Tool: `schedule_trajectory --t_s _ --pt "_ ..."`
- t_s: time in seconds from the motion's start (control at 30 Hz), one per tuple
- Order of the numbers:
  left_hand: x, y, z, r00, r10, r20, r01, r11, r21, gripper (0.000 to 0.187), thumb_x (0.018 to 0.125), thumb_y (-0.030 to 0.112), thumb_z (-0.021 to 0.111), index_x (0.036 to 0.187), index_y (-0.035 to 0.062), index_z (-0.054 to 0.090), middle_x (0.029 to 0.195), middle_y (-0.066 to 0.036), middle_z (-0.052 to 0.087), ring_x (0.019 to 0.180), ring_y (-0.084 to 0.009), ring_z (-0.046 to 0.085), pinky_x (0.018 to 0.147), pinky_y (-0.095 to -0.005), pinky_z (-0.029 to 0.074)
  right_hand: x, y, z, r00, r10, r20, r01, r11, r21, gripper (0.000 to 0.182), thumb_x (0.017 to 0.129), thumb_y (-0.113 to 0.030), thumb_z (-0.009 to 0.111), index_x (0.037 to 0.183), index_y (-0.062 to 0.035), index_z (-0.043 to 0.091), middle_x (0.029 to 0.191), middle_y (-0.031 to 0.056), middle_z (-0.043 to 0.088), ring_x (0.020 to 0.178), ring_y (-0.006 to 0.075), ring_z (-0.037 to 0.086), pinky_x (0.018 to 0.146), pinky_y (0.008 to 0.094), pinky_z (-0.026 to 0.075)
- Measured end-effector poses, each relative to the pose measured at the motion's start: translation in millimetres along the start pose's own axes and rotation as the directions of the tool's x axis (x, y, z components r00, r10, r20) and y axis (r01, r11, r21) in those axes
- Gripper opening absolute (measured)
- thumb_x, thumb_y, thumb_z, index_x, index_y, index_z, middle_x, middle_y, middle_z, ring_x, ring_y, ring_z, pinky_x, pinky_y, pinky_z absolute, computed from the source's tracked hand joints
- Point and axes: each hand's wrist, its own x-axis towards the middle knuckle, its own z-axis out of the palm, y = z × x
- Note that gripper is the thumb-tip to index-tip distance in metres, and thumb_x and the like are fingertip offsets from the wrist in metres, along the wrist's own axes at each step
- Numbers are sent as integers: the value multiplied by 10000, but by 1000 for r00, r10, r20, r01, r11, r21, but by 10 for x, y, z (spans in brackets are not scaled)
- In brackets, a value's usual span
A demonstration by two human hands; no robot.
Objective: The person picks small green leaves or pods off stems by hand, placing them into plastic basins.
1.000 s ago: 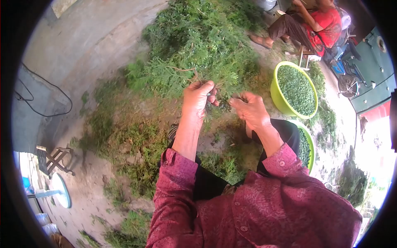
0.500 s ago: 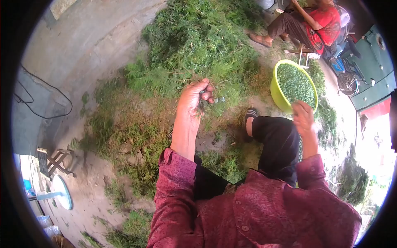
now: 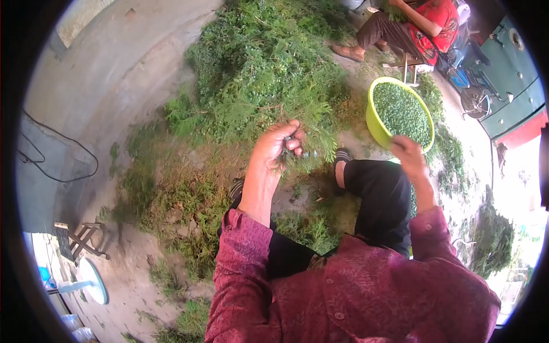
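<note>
Sprig point(image 3: 322, 136) of feathery green is pinched in my left hand point(image 3: 280, 143), thumb pressed over curled fingers, just in front of the leafy heap point(image 3: 251, 74). I judge it light and springy, its leaf tips soft and easily torn, best gripped by the woody stem. My right hand point(image 3: 410, 155) is blurred at the near rim of the lime basin point(image 3: 374, 123), fingers bunched; I cannot tell whether they hold anything. Small green bits point(image 3: 400, 108) fill that basin. Litter lies over the dusty floor point(image 3: 128, 263), beside a bare wall point(image 3: 131, 63); a person in red point(image 3: 437, 26) sits beyond.
</note>
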Motion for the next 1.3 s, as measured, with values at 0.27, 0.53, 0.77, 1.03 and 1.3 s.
schedule_trajectory --t_s 0.27,0.53,0.77,1.03,1.3 --pt "-13 -41 33 998 -3 -62 8 996 84 112 820 128 576 757 42 540 627 -25 530 455 -74 436 458 -254 404 127 -948 1167 811 -50 583 -459 563 687 230 844 -82 528 1046 28 531 967 110 573 864 161 551 719 270 472" --pt "-50 -31 56 1000 -13 -21 15 994 109 110 824 118 567 770 24 551 631 -38 537 454 -96 455 442 -279 429 226 -544 1411 886 -20 464 -377 552 744 251 838 -77 498 1070 17 483 942 81 548 849 168 543 698 279 465" --pt "-42 13 25 980 128 -154 -114 989 95 96 827 134 568 811 43 541 662 -20 522 491 -70 444 470 -238 407 -52 -546 1006 656 7 755 -669 467 578 169 781 -108 535 926 -27 503 829 61 564 725 137 555 589 255 463" --pt "36 -84 -21 972 122 -202 -102 989 108 115 820 129 579 791 20 553 670 -59 549 491 -110 480 456 -286 455 -57 -843 1333 777 -13 630 -619 172 767 323 733 -20 661 961 -94 445 853 35 563 730 138 552 557 280 403" --pt "3 -77 -23 974 128 -187 -104 986 130 125 818 151 575 831 36 529 695 -43 522 500 -91 458 477 -268 424 -60 -964 1392 790 106 603 -612 191 767 283 728 11 645 946 -74 485 749 28 550 655 138 542 509 285 384"
